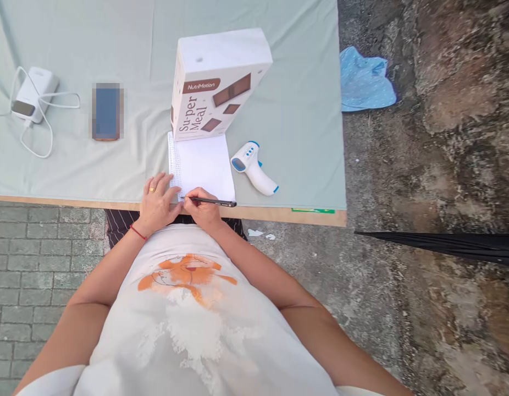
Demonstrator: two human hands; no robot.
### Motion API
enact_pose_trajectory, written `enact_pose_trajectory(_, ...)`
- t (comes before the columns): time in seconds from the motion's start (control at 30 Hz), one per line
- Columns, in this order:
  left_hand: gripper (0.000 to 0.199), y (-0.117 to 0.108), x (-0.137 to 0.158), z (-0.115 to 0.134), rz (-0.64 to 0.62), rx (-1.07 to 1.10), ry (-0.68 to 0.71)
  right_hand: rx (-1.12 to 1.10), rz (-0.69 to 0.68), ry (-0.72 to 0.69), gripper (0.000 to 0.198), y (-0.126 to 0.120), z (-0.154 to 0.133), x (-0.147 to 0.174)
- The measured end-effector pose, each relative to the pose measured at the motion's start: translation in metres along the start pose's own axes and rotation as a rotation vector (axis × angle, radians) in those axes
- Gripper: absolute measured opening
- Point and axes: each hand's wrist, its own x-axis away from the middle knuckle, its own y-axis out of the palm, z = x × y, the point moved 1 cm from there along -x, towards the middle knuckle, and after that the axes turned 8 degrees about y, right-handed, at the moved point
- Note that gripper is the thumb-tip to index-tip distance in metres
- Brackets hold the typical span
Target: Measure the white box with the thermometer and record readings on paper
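Observation:
My right hand (pixel 204 210) grips a black pen (pixel 213 201), its tip at the lower left of a white sheet of paper (pixel 203 165). Small handwriting runs in a narrow column along the sheet's left edge. My left hand (pixel 158 202) lies with fingers spread over that edge, partly on the paper and partly on the tablecloth. A ring and a red wrist cord show on it. Behind the paper a white NutriMotion box (pixel 221 82) stands upright, its base meeting the sheet's far edge. Right of the paper lies a white and blue infrared thermometer (pixel 255 169).
A pale green cloth (pixel 304 110) covers the table. To the left lie a blurred phone (pixel 107 113) and a white power bank (pixel 37 93) with a looped cable. Light blue fabric (pixel 365 81) hangs past the right edge, near a rough stone wall (pixel 464 110).

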Motion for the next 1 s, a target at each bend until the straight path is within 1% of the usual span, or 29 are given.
enact_pose_trajectory(0.4,0.026,0.0000,0.0003,-0.0005,-0.015,0.022,-0.007,-0.007,-0.024,0.020,0.009,-0.0017,-0.0032,-0.0001)
enact_pose_trajectory(0.7,0.026,-0.0009,0.0003,0.0003,-0.015,0.013,-0.005,-0.032,-0.008,0.027,0.007,-0.0024,-0.0034,0.0000)
enact_pose_trajectory(1.0,0.026,-0.0011,0.0004,0.0007,-0.018,0.024,-0.014,0.001,-0.001,0.009,0.011,-0.0022,-0.0027,0.0009)
